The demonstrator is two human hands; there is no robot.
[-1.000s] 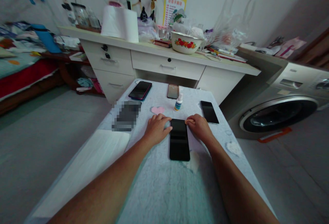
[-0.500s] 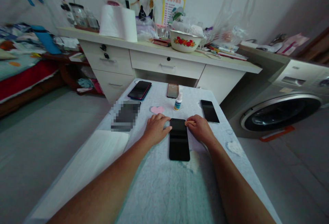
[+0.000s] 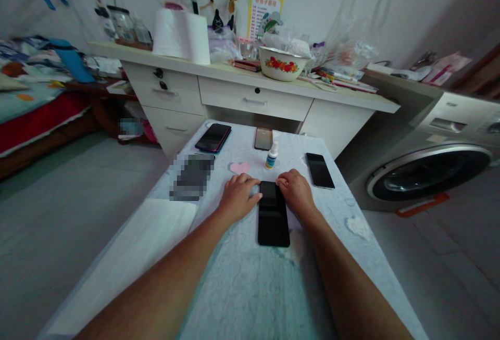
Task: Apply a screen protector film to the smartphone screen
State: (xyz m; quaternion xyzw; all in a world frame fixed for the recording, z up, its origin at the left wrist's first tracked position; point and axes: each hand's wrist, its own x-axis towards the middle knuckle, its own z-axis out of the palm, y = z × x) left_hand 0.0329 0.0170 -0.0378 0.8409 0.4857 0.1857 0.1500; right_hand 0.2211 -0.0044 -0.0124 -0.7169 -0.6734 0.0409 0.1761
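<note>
A black smartphone (image 3: 273, 220) lies face up on the cloth-covered table in front of me. My left hand (image 3: 239, 197) holds it by its upper left side, thumb and forefinger on the edge. At the top right corner of the phone, my right hand (image 3: 296, 190) is closed, pinching a small peach-coloured piece that looks like folded cloth (image 3: 280, 181); most of it is hidden by the fingers. Beyond the hands stand a small white-capped spray bottle (image 3: 271, 156) and, flat on the table, a pink heart-shaped piece (image 3: 239, 168).
Other phones lie around: one at the right (image 3: 320, 170), one at the far left (image 3: 213, 137), and a brownish one (image 3: 263, 138) at the back. A blurred-out dark item (image 3: 192, 176) is at left. Behind stands a white desk (image 3: 258, 90); a washing machine (image 3: 441, 121) is at right.
My right hand has moved slightly left with the peach-coloured piece, from the phone's right edge onto its top right corner. My left hand keeps its place on the phone.
</note>
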